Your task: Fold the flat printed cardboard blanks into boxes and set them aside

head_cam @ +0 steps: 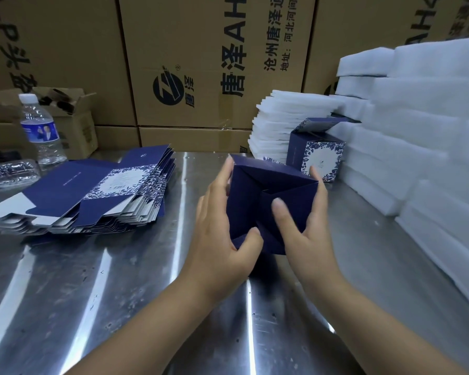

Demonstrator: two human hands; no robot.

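Now we hold the box (271, 201) at the middle of the steel table (119, 293), its matte navy flaps folded inward: our left hand (222, 228) clamps its left side, thumb on a flap; our right hand (303, 231) grips the right edge, 1 finger pressing the middle. Flat blanks (92, 196) lie stacked at left; 1 finished box (317, 155) stands beside white foam (417, 131). Brown cartons (201, 63) behind read "AH".

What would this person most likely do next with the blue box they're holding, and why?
Probably push the middle flaps fully home. The left hand and right hand grip the blue box with its bottom flaps overlapped, yet a gap shows at the centre, right where the right thumb rests. Once locked, the box could join the finished box standing behind.
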